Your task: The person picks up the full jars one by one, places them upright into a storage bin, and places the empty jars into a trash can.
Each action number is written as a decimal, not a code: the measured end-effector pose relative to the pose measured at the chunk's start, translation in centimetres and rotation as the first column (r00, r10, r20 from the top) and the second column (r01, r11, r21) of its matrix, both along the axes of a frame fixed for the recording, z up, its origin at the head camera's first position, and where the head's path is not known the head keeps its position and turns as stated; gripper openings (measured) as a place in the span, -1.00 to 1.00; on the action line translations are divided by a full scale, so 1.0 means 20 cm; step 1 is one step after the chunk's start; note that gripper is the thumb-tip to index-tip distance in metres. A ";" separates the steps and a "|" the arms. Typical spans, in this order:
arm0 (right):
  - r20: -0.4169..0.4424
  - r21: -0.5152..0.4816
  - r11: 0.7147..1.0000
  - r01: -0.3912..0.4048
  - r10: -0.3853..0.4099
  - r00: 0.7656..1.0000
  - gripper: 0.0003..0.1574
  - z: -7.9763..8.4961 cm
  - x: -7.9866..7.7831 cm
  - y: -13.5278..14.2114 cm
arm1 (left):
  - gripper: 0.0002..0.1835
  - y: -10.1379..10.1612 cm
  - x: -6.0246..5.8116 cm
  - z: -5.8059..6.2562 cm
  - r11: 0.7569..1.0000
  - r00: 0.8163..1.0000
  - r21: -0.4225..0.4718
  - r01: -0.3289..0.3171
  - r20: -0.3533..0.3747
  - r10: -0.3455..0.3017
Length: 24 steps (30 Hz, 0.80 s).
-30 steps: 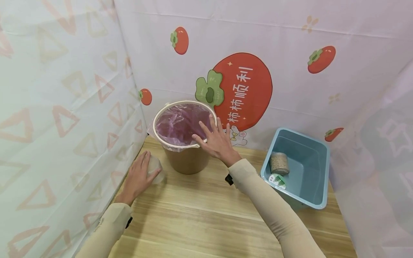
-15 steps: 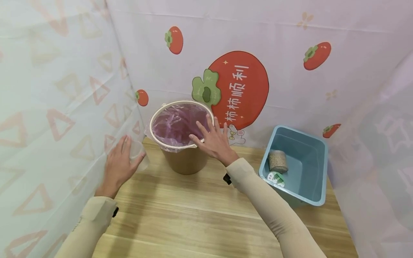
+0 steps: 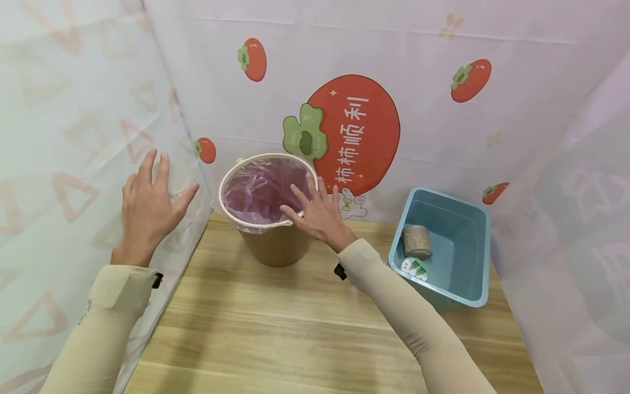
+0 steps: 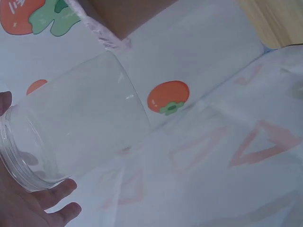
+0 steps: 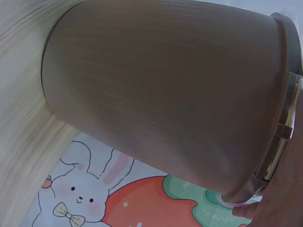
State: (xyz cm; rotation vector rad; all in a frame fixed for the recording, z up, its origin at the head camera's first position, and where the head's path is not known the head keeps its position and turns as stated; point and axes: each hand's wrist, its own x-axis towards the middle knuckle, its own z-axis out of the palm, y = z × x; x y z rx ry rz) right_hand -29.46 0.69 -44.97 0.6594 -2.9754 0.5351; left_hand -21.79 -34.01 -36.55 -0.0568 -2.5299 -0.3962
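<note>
My left hand (image 3: 146, 205) grips a clear jar (image 4: 85, 118) round its threaded neck, raised at the left and level with the top of the brown bin (image 3: 275, 247). The jar's see-through wall lets the printed wall sheet show, and nothing is visible inside it. A thin purple bag (image 3: 256, 200) lines the bin, held under a cream rim ring (image 3: 227, 210). On the bin's near right rim my right hand (image 3: 322, 219) rests with fingers spread over the opening. From the right wrist, the bin's side fills most of the picture.
To the right stands a blue tub (image 3: 479, 262). In it lies a cylindrical container of beige grains (image 3: 416, 242), beside a white and green round patch (image 3: 415, 269). The wooden table (image 3: 266, 334) meets printed sheets (image 3: 423, 33) at the back and sides.
My left hand has lifted the jar from the table beside the bin, up and to the left. My right hand stays on the bin rim. The head view has shifted slightly right.
</note>
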 end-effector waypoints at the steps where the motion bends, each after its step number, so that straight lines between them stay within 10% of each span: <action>1: -0.001 -0.001 1.000 0.000 0.000 1.000 0.06 0.00 0.00 0.00 | -0.03 0.01 -0.01 0.03 1.000 1.000 0.000 0.007 -0.008 -0.007; 9: -0.013 0.013 1.000 0.006 -0.005 1.000 0.06 0.01 0.00 -0.01 | -0.02 0.16 -0.15 0.14 0.996 0.996 -0.020 0.084 0.020 -0.084; 24: 0.001 -0.010 1.000 0.012 -0.012 1.000 0.05 0.00 0.01 0.00 | -0.05 0.34 -0.41 0.00 0.985 0.973 -0.023 0.171 0.159 -0.165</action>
